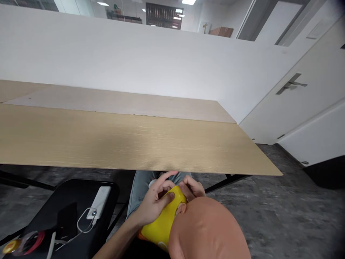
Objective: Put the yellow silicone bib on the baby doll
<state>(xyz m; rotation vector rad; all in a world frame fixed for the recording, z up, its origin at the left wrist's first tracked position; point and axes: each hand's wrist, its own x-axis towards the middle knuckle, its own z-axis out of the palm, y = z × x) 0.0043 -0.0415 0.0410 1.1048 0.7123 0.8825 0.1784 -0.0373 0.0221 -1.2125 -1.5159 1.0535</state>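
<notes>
A bald, smooth-headed doll (208, 228) lies in my lap, below the table's front edge. Glossy yellow clothing (160, 225) covers its body beside the head, with some orange at its lower left. My left hand (156, 199) grips the clothing's upper end, thumb pressed on top and index finger stretched out past it. On the other side, my right hand (193, 187) is closed at the same yellow end, its fingers curled and touching it. The doll's head partly hides the right hand, so what lies between those fingers is unclear.
A pale wooden table (134, 140) stands ahead against a white wall. To my left, a black chair (81, 194) bears a white power bank (99, 202) with a cable, a dark phone-like slab (67, 219) and a roll-like item with red (35, 242). A door (309, 86) is at right.
</notes>
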